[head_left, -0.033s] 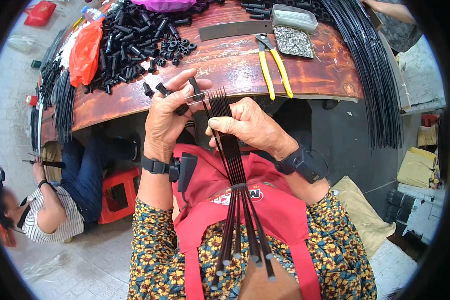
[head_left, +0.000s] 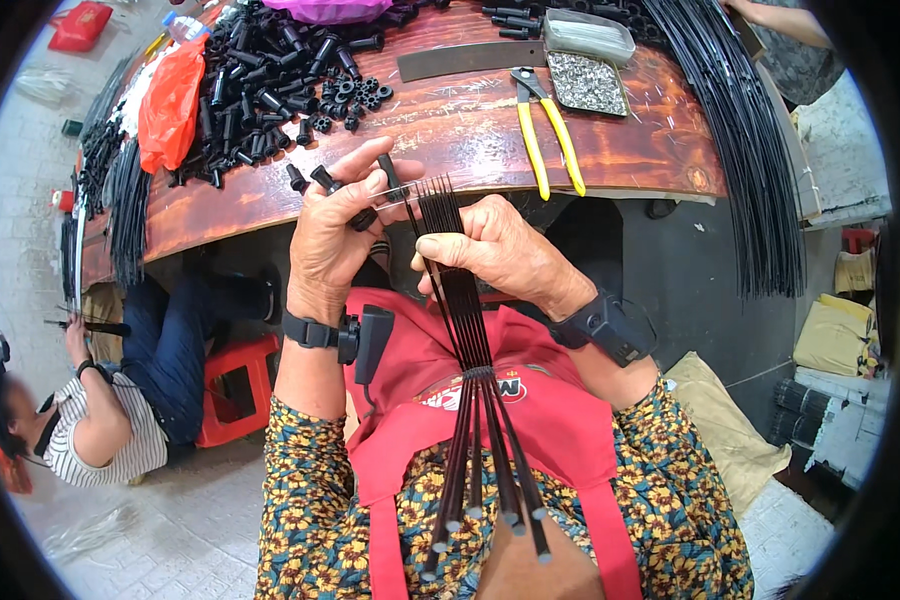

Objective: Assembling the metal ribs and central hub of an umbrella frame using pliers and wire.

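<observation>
My left hand (head_left: pixel 320 235) is closed around several black plastic tubes with flared ends, which look like umbrella runners. One black tube (head_left: pixel 389 176) stands up at its fingertips, and others poke out beside the thumb. A thin clear wire (head_left: pixel 397 190) runs from those fingertips to the top of a bundle of thin black umbrella ribs (head_left: pixel 467 320). My right hand (head_left: pixel 500 250) grips this bundle below its top, thumb across the front. Lower down, the ribs meet at a narrow gather and fan out into thicker, grey-tipped rods in front of my red apron.
On the wooden table (head_left: pixel 450 120) lie yellow-handled pliers (head_left: pixel 550 135), a tray of small metal pieces (head_left: pixel 588 83), a flat metal bar (head_left: pixel 470 61) and a heap of black plastic parts (head_left: pixel 260 90). Long black ribs (head_left: pixel 755 180) overhang the right edge. Another person (head_left: pixel 120 420) sits at left.
</observation>
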A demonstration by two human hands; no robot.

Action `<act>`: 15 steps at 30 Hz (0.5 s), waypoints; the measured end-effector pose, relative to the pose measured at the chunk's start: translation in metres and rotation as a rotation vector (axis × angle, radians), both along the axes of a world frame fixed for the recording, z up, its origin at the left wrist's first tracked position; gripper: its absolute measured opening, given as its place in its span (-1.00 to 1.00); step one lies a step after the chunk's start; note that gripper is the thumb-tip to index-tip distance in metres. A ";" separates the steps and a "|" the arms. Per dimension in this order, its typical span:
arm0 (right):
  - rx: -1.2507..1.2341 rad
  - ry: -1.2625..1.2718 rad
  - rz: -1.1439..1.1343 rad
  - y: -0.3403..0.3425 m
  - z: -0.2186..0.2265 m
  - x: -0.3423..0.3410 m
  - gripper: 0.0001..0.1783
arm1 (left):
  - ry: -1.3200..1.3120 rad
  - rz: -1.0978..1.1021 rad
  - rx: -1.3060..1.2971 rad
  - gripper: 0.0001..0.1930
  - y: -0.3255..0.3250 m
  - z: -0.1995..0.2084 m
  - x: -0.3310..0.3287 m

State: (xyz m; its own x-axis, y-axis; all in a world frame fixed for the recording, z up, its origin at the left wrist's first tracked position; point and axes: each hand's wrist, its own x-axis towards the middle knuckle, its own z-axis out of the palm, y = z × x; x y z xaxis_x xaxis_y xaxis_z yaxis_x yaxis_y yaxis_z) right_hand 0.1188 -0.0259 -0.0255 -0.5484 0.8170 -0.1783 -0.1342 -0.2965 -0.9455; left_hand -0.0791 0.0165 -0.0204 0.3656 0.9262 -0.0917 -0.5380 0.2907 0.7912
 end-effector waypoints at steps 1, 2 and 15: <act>-0.001 -0.009 0.002 0.000 0.000 0.000 -0.69 | 0.014 -0.006 0.008 -0.59 0.000 0.000 -0.001; -0.002 -0.019 0.003 0.000 0.000 0.000 -0.69 | 0.013 -0.005 0.008 -0.59 0.000 0.000 -0.002; -0.010 0.004 -0.035 -0.001 0.003 -0.003 -0.71 | -0.002 0.017 -0.011 -0.53 0.002 -0.009 -0.001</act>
State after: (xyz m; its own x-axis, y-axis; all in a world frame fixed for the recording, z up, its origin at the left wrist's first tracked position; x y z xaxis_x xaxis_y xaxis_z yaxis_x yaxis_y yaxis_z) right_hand 0.1156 -0.0271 -0.0227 -0.5204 0.8337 -0.1847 -0.1483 -0.3012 -0.9420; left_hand -0.0801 0.0181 -0.0292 0.3502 0.9312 -0.1016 -0.5443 0.2906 0.7870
